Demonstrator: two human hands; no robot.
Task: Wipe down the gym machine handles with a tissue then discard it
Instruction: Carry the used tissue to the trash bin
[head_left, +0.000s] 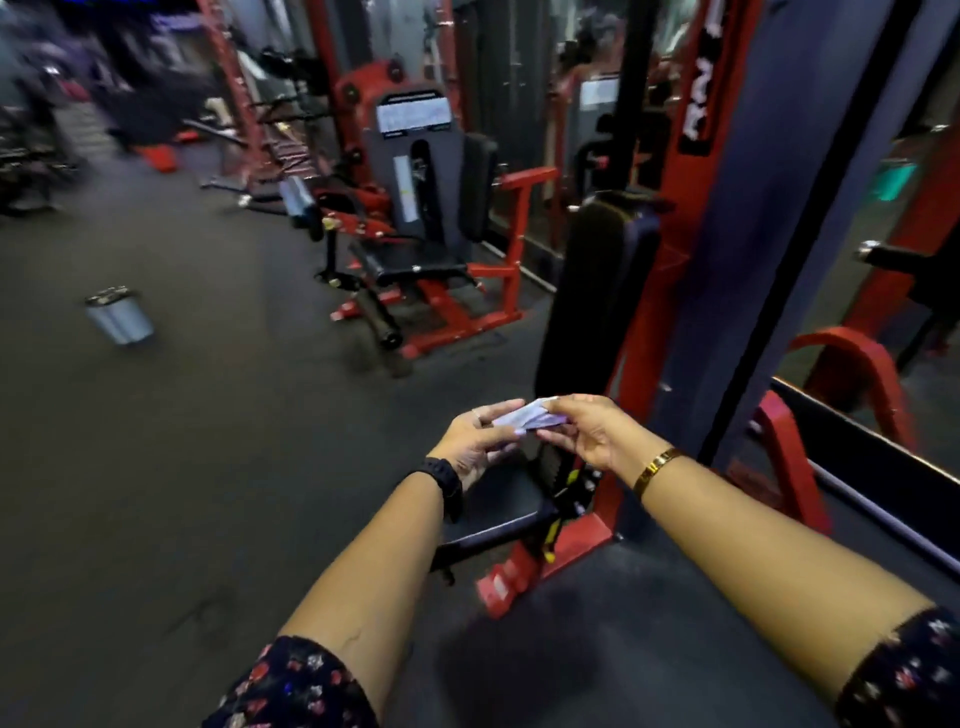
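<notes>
Dark gym flooring (156, 467) fills the left half of the frame, and red-and-black machines stand along the top and the right. Low in the middle of the frame I hold a folded pale tissue (522, 415) between both hands, in the air above the black seat pad (498, 501) of the nearest machine. My left hand (470, 441) pinches the tissue's left end between thumb and fingertips. My right hand (587, 434) grips the right end, with its fingers curled over the top of the fold. The two hands are nearly touching, with only the tissue between them.

A black watch (448, 480) sits on my left wrist and a gold bracelet (657, 467) on my right. Dark floral sleeves show at the bottom corners.

Just behind my hands rise the tall black back pad (592, 291) and red upright (644, 322) of the nearest machine. Further back, in the upper middle, stands another seated machine (415, 208) on a red frame. A small grey bin (119, 314) stands alone on the floor at the left of the frame, well apart from me. Motion blur hides the details at the far upper left.
</notes>
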